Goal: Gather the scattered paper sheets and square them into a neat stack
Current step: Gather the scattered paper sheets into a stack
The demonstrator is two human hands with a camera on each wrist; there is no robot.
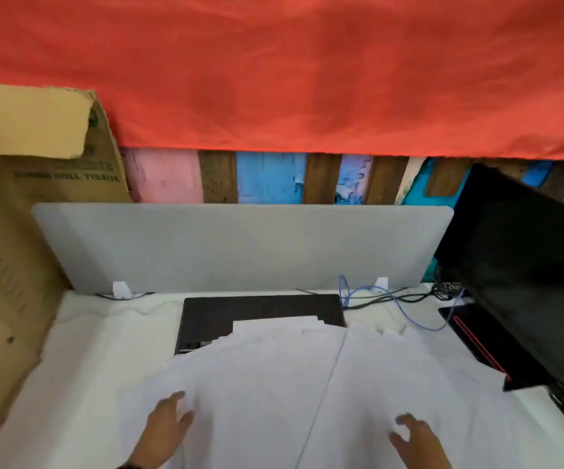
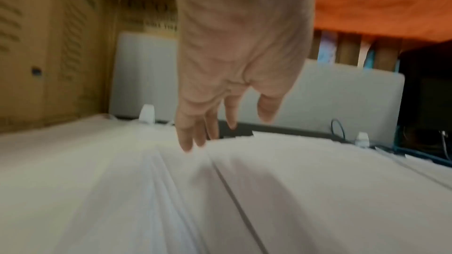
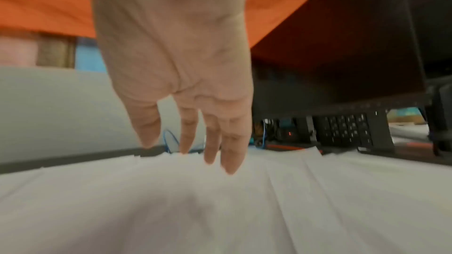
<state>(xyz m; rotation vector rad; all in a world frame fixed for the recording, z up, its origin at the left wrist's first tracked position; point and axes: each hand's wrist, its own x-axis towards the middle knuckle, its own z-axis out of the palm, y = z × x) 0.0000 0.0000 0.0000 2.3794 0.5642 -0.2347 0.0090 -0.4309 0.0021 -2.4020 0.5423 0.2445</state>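
The paper sheets (image 1: 273, 384) lie fanned across the near middle of the tabletop (image 1: 80, 350). Their far edges step unevenly over the near part of a black laptop (image 1: 260, 309), and on the right the spread reaches the black tray (image 1: 483, 343) under the monitor (image 1: 527, 265).

Your left hand (image 1: 165, 424) is over the near left part of the spread and your right hand (image 1: 416, 441) over the near right. Both grips are released: the fingers (image 2: 186, 138) of the left and the fingers (image 3: 229, 154) of the right hang straight and slightly apart, holding nothing. The wrist views are blurred, so you cannot tell whether the fingertips touch the top sheet or float just above it.

Expect this paper to be light, thin and floppy. The sheets will probably slide easily on each other, and one pushed from the middle may buckle or crease instead of travelling. Taking hold at the outer left and right edges of the spread looks the safer choice, sweeping inward with flat palms so the sheets ride together.

Once they are bunched, pinch the pile along its two long sides, stand it on one edge and tap it on the tabletop to even it up. Mind the sheets resting on the laptop; they sit higher and may catch or stay behind. Keep clear of the blue cable (image 1: 405, 309) beyond the far right corner.
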